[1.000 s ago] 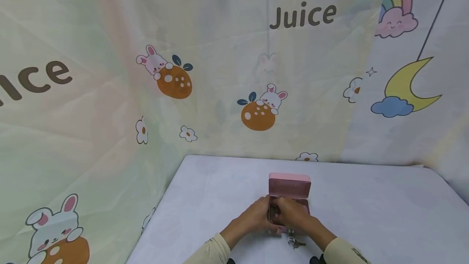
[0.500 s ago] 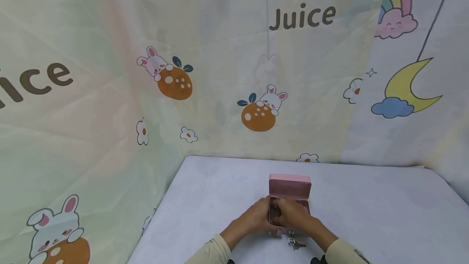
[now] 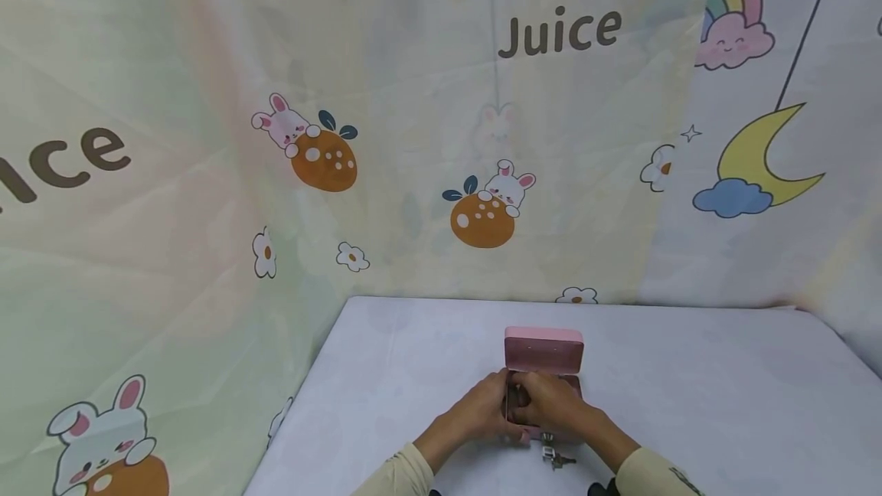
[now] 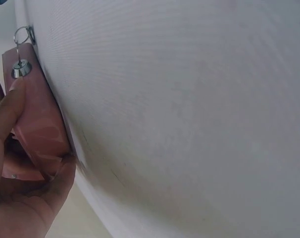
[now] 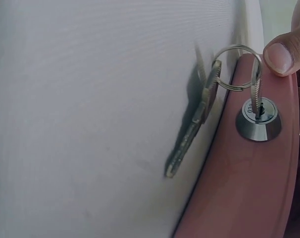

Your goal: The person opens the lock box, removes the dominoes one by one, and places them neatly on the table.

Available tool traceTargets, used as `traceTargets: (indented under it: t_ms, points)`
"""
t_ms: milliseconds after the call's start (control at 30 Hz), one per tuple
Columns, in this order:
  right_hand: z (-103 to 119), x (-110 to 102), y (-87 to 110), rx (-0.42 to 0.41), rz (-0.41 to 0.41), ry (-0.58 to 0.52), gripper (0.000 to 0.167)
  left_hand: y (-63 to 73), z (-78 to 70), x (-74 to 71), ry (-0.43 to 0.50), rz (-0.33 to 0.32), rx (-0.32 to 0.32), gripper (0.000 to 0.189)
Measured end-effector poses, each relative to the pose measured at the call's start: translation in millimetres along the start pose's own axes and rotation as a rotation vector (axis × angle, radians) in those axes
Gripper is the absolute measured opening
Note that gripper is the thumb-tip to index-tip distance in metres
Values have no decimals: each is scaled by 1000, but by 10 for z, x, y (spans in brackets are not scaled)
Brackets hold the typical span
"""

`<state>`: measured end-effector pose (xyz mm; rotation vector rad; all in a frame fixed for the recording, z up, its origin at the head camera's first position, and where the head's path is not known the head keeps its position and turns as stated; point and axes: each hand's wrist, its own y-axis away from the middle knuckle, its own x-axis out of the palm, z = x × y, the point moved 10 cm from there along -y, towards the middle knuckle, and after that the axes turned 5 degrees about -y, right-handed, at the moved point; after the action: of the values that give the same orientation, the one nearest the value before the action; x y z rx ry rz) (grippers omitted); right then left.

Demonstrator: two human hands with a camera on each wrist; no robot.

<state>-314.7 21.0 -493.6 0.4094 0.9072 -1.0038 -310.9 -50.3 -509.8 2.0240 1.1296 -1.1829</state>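
A small pink cash box point(image 3: 543, 354) stands on the table with its lid raised. My left hand point(image 3: 482, 410) grips its left side. In the left wrist view, the thumb point(image 4: 10, 106) lies on the front wall near the lock point(image 4: 21, 68), and a fingertip touches the lower edge. My right hand point(image 3: 551, 402) reaches into the box with bent fingers; whether they pinch anything is hidden. In the right wrist view, a key point(image 5: 257, 94) sits in the lock. A metal ring point(image 5: 237, 47) joins it to a second key point(image 5: 189, 134), which hangs outside the box.
The table point(image 3: 689, 389) has a white cover. Behind it and to the left hang printed cloth walls point(image 3: 413, 98) with rabbits, oranges and flowers. Dark objects point(image 3: 602, 488) show partly at the bottom edge, beside the right sleeve point(image 3: 651, 473).
The head view has shifted slightly. Both hands stay at the box, and the lid and keys show no clear movement.
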Motion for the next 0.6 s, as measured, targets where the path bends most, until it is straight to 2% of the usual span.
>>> traceTargets:
  t_ms: [233,433,600]
  points:
    - [-14,-1,8,14,19,-26,30,-2,-24,-5,12,-5,30,100]
    - [-45,2,9,51,27,-48,34,-15,2,25,4,8,10,101]
    - [-31,-7,-10,42,22,-68,37,-15,18,20,-10,9,-1,101]
